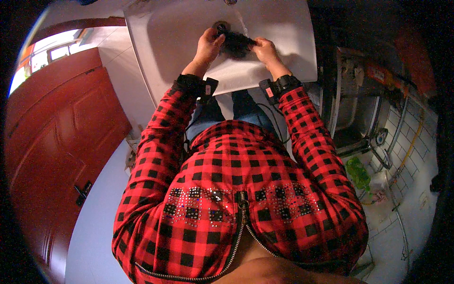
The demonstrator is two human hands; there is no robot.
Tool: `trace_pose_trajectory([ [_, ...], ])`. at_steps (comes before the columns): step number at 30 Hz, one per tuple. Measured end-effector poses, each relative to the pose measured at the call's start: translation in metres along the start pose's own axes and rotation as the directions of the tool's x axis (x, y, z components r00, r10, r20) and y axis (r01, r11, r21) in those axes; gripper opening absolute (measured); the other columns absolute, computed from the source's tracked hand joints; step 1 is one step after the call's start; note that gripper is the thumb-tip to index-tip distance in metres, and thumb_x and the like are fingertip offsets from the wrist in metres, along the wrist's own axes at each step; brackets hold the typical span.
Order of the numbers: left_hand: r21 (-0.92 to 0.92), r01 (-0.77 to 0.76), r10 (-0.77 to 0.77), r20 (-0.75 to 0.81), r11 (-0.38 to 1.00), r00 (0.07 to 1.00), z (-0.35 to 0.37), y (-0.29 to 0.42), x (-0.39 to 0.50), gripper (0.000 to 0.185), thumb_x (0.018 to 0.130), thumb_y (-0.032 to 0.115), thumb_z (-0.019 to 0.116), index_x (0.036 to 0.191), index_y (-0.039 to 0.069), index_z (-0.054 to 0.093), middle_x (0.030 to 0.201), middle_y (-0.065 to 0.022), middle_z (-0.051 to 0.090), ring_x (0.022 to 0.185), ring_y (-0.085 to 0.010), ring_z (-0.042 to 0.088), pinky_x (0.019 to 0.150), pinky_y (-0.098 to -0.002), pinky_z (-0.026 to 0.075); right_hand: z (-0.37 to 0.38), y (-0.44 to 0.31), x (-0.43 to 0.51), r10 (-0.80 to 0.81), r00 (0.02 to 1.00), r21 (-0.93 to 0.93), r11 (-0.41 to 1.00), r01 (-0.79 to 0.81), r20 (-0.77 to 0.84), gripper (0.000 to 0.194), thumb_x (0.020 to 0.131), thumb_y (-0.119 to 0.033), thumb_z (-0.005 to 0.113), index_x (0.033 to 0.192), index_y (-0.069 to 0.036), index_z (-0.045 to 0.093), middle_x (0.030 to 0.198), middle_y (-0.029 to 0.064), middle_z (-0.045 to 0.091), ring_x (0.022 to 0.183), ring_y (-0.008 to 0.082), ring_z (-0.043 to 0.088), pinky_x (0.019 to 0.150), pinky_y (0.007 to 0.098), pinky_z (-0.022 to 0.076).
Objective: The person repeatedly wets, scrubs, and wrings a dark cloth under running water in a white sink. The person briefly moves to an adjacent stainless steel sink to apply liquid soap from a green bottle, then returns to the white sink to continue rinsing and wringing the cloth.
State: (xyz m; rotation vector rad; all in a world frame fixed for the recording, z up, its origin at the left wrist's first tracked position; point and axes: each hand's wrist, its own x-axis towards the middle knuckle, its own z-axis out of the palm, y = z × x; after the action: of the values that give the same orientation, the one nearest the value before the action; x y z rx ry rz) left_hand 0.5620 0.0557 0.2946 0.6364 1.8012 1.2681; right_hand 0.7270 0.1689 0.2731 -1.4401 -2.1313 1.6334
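Observation:
A dark, fuzzy item (pixel 236 46), perhaps a cloth, stretches between my two hands above the basin of a white sink (pixel 170 46). Its left end is pinched by my left hand (pixel 208 46), close to the round drain (pixel 221 25). At the other end, the fingers of my right hand (pixel 264 50) grip a dark corner. A thin stream of water (pixel 242 22) runs down just behind the item. Dim light and blur hide exactly what the item is. Both wrists carry black straps with small boxes.
A red panelled door (pixel 60 131) with a dark handle (pixel 83 193) stands on the left. To the right is a metal-framed rack (pixel 354 110), with pipes (pixel 397 124) along a tiled wall. Something leafy green (pixel 358 175) sits low on the right. A cable (pixel 275 119) hangs below my right wrist.

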Motion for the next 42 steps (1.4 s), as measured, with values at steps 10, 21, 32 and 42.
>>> trace_pose_trajectory([
  [10, 0.297, -0.313, 0.246, 0.240, 0.902, 0.939, -0.002, 0.006, 0.012, 0.031, 0.078, 0.018, 0.061, 0.102, 0.001, 0.051, 0.090, -0.0159, 0.059, 0.082, -0.0201, 0.057, 0.073, -0.0309, 0.045, -0.018, -0.039, -0.015, -0.422, 0.906, -0.093, 0.904, 0.418, -0.034, 0.022, 0.079, -0.014, 0.058, 0.096, -0.001, 0.054, 0.088, 0.0080, 0.059, 0.078, 0.0171, 0.054, 0.073, 0.0291, 0.0428],
  [21, -0.425, 0.282, -0.242, 0.147, 0.860, 0.959, -0.014, 0.047, 0.006, 0.022, 0.085, 0.021, 0.048, 0.098, 0.003, 0.048, 0.077, -0.0067, 0.054, 0.063, -0.0187, 0.054, 0.047, -0.0322, 0.043, -0.029, 0.013, 0.006, -0.068, 0.985, -0.223, 0.969, 0.103, 0.161, 0.026, 0.079, -0.023, 0.056, 0.094, -0.002, 0.057, 0.081, 0.0079, 0.061, 0.074, 0.0169, 0.055, 0.069, 0.0276, 0.0434],
  [32, -0.273, -0.074, 0.101, 0.087, 0.959, 0.991, 0.039, 0.022, 0.004, 0.025, 0.082, 0.015, 0.054, 0.103, 0.003, 0.048, 0.091, -0.0092, 0.056, 0.072, -0.0207, 0.056, 0.057, -0.0313, 0.046, -0.014, -0.063, -0.010, 0.189, 0.922, 0.801, 0.457, -0.388, 0.339, 0.037, 0.075, -0.039, 0.057, 0.093, -0.006, 0.058, 0.084, 0.0063, 0.061, 0.070, 0.0220, 0.059, 0.065, 0.0345, 0.0481],
  [42, -0.214, 0.038, -0.027, 0.055, 0.976, 0.998, 0.055, 0.029, -0.041, 0.020, 0.085, 0.016, 0.053, 0.088, -0.004, 0.056, 0.077, -0.0058, 0.060, 0.071, -0.0147, 0.055, 0.068, -0.0266, 0.045, -0.022, -0.069, -0.013, 0.282, 0.959, 0.754, 0.631, -0.183, -0.003, 0.025, 0.078, -0.020, 0.060, 0.095, -0.003, 0.054, 0.087, 0.0092, 0.058, 0.075, 0.0240, 0.058, 0.064, 0.0400, 0.0490],
])
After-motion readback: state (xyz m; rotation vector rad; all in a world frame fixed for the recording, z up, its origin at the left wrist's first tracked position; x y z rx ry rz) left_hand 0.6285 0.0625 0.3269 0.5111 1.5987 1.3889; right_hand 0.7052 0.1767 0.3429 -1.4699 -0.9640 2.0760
